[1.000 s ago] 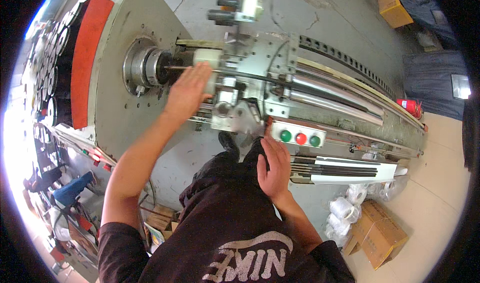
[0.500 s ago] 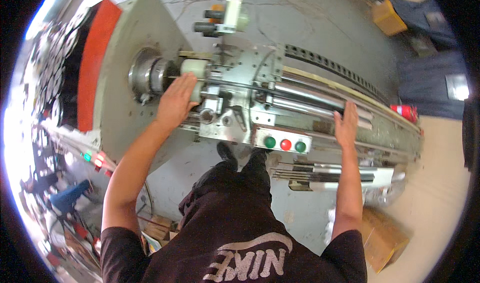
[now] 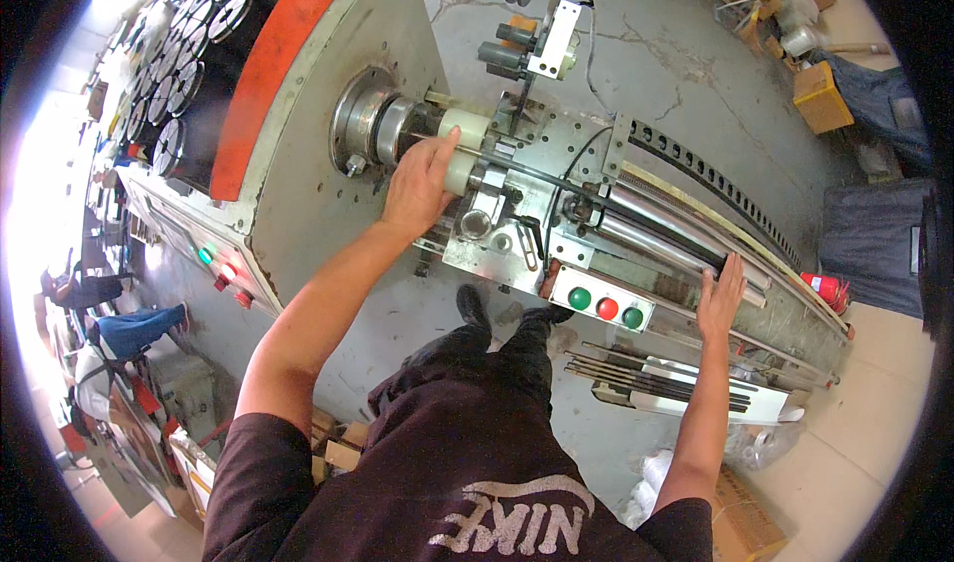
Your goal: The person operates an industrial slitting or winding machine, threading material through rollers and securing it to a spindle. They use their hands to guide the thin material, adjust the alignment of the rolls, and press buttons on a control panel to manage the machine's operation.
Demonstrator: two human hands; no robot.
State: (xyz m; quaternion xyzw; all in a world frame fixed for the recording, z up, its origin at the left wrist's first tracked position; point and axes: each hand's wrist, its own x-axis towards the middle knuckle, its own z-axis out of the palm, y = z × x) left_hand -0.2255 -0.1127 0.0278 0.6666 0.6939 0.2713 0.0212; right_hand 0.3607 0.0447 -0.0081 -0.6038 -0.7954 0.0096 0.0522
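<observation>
A long dark rod (image 3: 535, 171) runs from the round metal chuck (image 3: 366, 120) on the left, across a drilled metal plate (image 3: 566, 140), toward the right. My left hand (image 3: 422, 186) rests at the rod's chuck end, beside the cream-white rollers (image 3: 463, 122); its fingers are stretched out and partly cover the lower roller. Over the far end of the rod, by two shiny steel cylinders (image 3: 644, 242), my right hand (image 3: 721, 297) lies with fingers extended and thumb apart. Its fingertips hide the contact there.
A control box (image 3: 603, 302) with green and red buttons sits on the machine's near side. Several dark rods (image 3: 661, 378) lie on a lower rack. A two-cylinder bracket (image 3: 552, 40) stands beyond the plate; a cardboard box (image 3: 745, 522) is at lower right.
My view has turned, so the machine appears shifted right and tilted. Both hands stay at about the same places along the rod.
</observation>
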